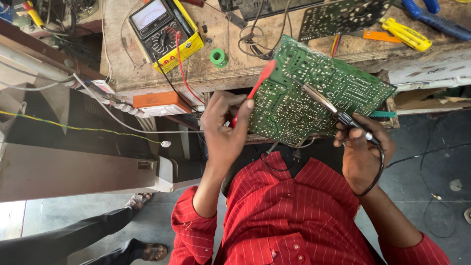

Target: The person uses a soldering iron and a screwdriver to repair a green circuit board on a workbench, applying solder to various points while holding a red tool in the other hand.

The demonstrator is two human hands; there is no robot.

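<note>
With the red probe (255,91) pinched in the left hand (223,130) and the soldering iron (324,103) gripped in the right hand (363,157), the circuit board (319,93) at the table edge (206,81) is best kept steady.

We counted two hands at work, the left hand (223,130) and the right hand (362,154), each holding one probe: one red probe (259,84) and one black probe (326,105). We saw two circuit boards: one green board (314,93) under the probes and one darker board (341,17) lying on the worktop (221,73). There was one yellow-cased meter (164,32) and one small green spool (218,57). We counted one orange box (161,103), one yellow-handled tool (406,33) and two blue-handled tools (434,20). At the floor we made out two sandalled feet (147,225) of another person.
</note>
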